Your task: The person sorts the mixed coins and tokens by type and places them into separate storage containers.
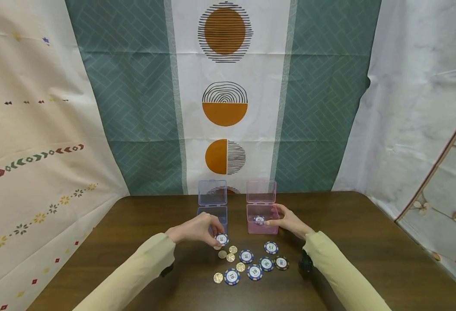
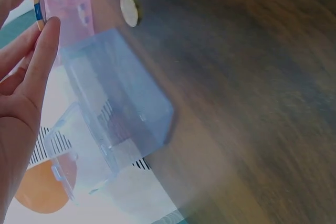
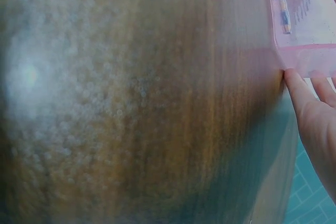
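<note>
Plainly, chips [image 1: 266, 264] lie on a wooden table [image 1: 361, 244] before patterned cloth [image 1: 225, 103].

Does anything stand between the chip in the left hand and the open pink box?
Nothing visible stands between the chip and the pink box; only the box's own front wall would need clearing. Its lid stands raised at the back.

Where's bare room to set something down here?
The table is bare left of the blue box, beyond the left sleeve, and right of the right hand. Chips and gold coins crowd the middle, between that sleeve and the right sleeve.
</note>
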Action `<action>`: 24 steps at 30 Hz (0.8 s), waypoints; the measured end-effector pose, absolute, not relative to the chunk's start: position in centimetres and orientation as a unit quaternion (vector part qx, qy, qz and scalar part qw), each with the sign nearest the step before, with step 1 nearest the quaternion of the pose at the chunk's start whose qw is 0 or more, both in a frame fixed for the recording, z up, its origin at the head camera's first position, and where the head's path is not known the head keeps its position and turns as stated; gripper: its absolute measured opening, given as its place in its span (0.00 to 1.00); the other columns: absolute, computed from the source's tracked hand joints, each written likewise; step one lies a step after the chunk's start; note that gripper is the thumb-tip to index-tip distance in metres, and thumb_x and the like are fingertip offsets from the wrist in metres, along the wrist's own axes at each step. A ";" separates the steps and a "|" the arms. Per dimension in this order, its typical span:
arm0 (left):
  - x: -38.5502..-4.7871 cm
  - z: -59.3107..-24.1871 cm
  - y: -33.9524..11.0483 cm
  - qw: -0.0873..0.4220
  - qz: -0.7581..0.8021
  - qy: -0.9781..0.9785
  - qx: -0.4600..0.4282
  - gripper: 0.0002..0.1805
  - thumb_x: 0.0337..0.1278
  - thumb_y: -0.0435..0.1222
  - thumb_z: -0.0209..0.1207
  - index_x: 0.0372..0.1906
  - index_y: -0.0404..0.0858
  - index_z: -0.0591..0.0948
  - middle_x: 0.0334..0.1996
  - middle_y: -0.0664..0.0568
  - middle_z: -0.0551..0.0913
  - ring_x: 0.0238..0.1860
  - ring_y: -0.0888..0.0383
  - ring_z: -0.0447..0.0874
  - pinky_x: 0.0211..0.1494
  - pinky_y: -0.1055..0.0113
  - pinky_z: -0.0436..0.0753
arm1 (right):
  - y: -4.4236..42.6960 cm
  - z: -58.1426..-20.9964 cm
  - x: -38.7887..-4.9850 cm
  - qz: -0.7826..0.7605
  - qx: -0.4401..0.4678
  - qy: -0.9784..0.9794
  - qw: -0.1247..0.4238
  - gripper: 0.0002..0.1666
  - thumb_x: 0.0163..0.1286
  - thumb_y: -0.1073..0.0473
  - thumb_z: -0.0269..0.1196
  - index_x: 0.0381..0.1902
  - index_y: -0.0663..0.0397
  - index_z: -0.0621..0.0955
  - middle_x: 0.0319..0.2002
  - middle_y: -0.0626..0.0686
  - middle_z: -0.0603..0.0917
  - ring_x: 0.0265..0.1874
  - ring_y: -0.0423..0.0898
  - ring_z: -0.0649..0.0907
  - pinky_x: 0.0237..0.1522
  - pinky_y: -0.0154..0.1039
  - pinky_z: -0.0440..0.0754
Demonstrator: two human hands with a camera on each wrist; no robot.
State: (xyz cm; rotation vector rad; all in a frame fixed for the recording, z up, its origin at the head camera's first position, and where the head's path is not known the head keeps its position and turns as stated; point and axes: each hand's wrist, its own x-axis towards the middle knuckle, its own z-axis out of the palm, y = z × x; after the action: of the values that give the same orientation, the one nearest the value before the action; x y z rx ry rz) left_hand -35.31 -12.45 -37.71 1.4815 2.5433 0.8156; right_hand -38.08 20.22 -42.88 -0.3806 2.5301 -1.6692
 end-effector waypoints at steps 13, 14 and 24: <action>-36.9 -36.8 -10.5 0.014 0.271 0.825 0.496 0.15 0.39 0.38 0.69 0.35 0.36 0.83 0.29 0.58 0.80 0.26 0.66 0.76 0.31 0.73 0.76 | 20.2 -42.8 -37.9 -0.548 -0.117 0.827 0.041 0.48 0.52 0.53 0.68 0.64 0.63 0.57 0.60 0.63 0.63 0.56 0.59 0.66 0.54 0.56 0.61; -37.0 -36.6 -10.3 0.012 0.270 0.826 0.494 0.15 0.39 0.38 0.69 0.35 0.36 0.83 0.29 0.58 0.80 0.26 0.67 0.76 0.31 0.73 0.76 | 20.2 -42.8 -37.9 -0.547 -0.117 0.828 0.041 0.48 0.52 0.53 0.68 0.64 0.63 0.57 0.60 0.63 0.63 0.56 0.58 0.66 0.54 0.56 0.61; -38.0 -35.6 -8.6 0.026 0.295 0.842 0.450 0.14 0.39 0.37 0.69 0.35 0.37 0.83 0.27 0.57 0.81 0.26 0.64 0.76 0.29 0.70 0.77 | 20.5 -42.9 -38.1 -0.549 -0.135 0.824 0.051 0.49 0.53 0.52 0.68 0.65 0.64 0.55 0.61 0.64 0.61 0.56 0.59 0.65 0.54 0.56 0.62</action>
State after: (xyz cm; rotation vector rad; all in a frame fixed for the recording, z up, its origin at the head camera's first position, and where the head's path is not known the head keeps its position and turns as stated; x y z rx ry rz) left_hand -38.01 -8.65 -35.57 1.3927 2.6042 0.9111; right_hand -38.09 20.49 -42.95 -0.4110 2.5070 -1.6697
